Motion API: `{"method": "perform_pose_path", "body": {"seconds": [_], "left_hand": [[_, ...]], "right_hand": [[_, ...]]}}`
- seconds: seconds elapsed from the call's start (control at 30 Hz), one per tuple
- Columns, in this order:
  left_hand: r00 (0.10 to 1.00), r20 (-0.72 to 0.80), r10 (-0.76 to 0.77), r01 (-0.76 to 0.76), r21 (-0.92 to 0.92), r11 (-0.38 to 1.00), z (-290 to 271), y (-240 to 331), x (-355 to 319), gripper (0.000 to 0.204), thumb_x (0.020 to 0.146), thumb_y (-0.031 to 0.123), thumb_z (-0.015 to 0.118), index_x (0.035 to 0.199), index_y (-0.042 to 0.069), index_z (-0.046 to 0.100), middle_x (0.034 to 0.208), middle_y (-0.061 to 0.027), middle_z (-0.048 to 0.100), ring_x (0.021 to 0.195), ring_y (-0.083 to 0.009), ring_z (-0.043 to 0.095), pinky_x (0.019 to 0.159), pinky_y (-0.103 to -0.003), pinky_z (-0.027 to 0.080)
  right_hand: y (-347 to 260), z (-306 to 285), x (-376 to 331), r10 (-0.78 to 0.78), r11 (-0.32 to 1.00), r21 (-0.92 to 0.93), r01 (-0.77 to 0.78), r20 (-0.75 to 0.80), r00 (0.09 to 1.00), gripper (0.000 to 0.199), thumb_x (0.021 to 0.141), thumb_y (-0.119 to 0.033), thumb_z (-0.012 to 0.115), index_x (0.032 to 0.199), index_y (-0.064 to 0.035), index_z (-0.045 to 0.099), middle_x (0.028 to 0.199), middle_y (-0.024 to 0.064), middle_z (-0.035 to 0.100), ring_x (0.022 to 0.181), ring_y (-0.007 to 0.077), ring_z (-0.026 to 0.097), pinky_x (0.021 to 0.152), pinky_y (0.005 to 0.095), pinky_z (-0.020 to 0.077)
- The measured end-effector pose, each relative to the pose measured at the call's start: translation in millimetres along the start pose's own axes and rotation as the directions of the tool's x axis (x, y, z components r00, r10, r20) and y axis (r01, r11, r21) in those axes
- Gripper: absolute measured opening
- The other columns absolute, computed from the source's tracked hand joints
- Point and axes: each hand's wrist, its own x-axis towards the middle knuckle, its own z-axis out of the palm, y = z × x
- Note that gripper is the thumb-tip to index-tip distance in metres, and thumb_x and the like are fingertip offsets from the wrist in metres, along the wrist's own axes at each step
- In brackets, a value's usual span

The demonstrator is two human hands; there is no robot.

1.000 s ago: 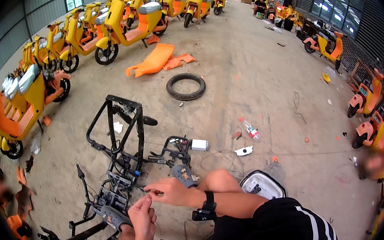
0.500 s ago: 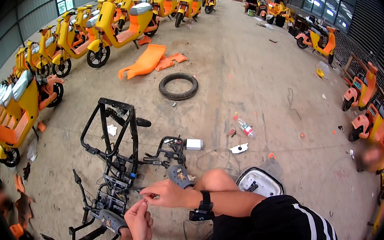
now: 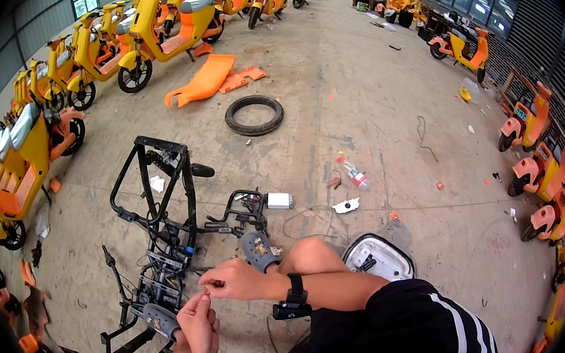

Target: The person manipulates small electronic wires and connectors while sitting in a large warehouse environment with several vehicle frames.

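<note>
My left hand (image 3: 198, 321) and right hand (image 3: 228, 282) meet fingertip to fingertip, both pinched shut on some small part; too tiny to tell what. They sit just above the stripped black scooter frame (image 3: 156, 202), which lies on the concrete floor (image 3: 355, 88) in front of me. My grey clogs (image 3: 260, 251) rest against the frame's wiring. Just right of my knee: a white-rimmed scooter cover (image 3: 377, 257). Further out, well apart: a loose tyre (image 3: 254, 114), orange body panels (image 3: 208, 78), a plastic bottle (image 3: 356, 176) and a small white piece (image 3: 346, 206). Rows of yellow scooters (image 3: 166, 31) ring the left and far side, orange ones (image 3: 540, 172) on the right.
</note>
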Motion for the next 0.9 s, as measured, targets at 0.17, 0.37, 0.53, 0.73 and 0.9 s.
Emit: {"method": "perform_pose_path", "body": {"seconds": [0.17,0.37,0.53,0.73,0.9], "left_hand": [[1.000,-0.015,0.007,-0.006,0.011,1.000,5,7,-7,0.020,0.099,0.008,0.059,0.113,-0.002,0.068,0.058,0.0079,0.040,0.042,-0.0025,0.027,0.039,-0.023,0.017],[0.999,-0.017,0.027,-0.028,-0.066,0.997,7,13,-7,0.021,0.099,0.010,0.060,0.114,-0.002,0.067,0.057,0.0083,0.040,0.042,-0.0022,0.026,0.039,-0.023,0.016],[0.999,-0.010,0.052,-0.053,-0.039,0.998,-2,11,-13,0.022,0.098,0.010,0.061,0.116,-0.002,0.067,0.061,0.0079,0.045,0.042,-0.0020,0.028,0.039,-0.024,0.018],[0.999,0.026,0.044,-0.043,-0.047,0.998,-11,11,-16,0.021,0.099,0.009,0.061,0.115,-0.002,0.067,0.059,0.0083,0.043,0.042,-0.0022,0.027,0.039,-0.024,0.018],[0.999,0.027,0.043,-0.043,-0.023,0.999,-5,13,-18,0.022,0.099,0.009,0.059,0.116,-0.003,0.067,0.058,0.0080,0.041,0.042,-0.0023,0.026,0.039,-0.024,0.018]], "right_hand": [[-9,-2,4,0.110,0.989,0.101,-0.110,0.004,0.994,0.017,0.083,-0.009,0.072,0.098,-0.0024,0.074,0.080,0.0116,0.073,0.067,0.0198,0.070,0.064,0.0301,0.0563],[-14,-2,6,0.045,0.992,0.116,-0.039,-0.051,0.998,0.016,0.085,-0.011,0.073,0.099,-0.0023,0.074,0.083,0.0107,0.073,0.066,0.0192,0.070,0.064,0.0291,0.0565],[-20,-2,9,0.012,0.995,0.100,-0.011,-0.014,1.000,0.014,0.086,-0.010,0.072,0.098,-0.0033,0.074,0.084,0.0102,0.073,0.066,0.0195,0.069,0.062,0.0304,0.0559],[-24,-1,13,-0.016,0.993,0.117,0.013,0.025,1.000,0.014,0.085,-0.009,0.070,0.097,-0.0038,0.073,0.081,0.0108,0.072,0.064,0.0216,0.068,0.060,0.0321,0.0547],[-22,1,10,0.007,0.989,0.146,-0.006,-0.004,1.000,0.013,0.083,-0.009,0.069,0.095,-0.0030,0.071,0.078,0.0119,0.070,0.065,0.0256,0.067,0.060,0.0349,0.0531]]}}
